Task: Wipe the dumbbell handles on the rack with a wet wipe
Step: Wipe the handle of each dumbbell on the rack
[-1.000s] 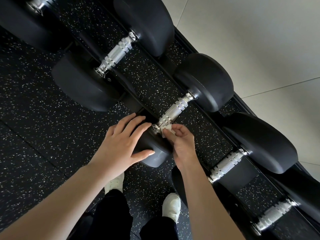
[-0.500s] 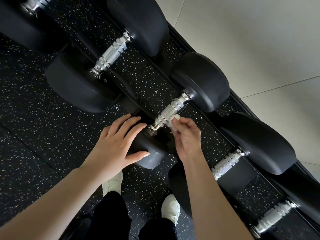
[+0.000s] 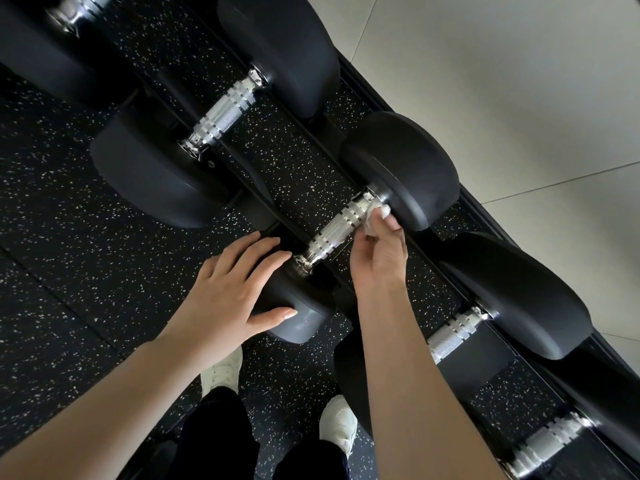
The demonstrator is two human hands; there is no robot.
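Several black dumbbells with knurled chrome handles lie side by side on a black rack (image 3: 349,81). My right hand (image 3: 379,252) pinches a small crumpled white wet wipe (image 3: 375,216) against the far end of the middle dumbbell's handle (image 3: 337,228), close to its far head (image 3: 408,168). Flat and with straight fingers, my left hand (image 3: 230,292) rests on that dumbbell's near head (image 3: 298,317).
Neighbouring handles lie to the upper left (image 3: 221,116) and lower right (image 3: 453,336), with another at the bottom right (image 3: 547,445). Speckled black rubber floor (image 3: 62,237) is under the rack, pale tiles (image 3: 502,81) beyond it. My white shoes (image 3: 339,424) stand close below.
My right hand has slid the wipe along the handle, from the near end by my left hand to the far end by the far head. My left hand has stayed on the near head.
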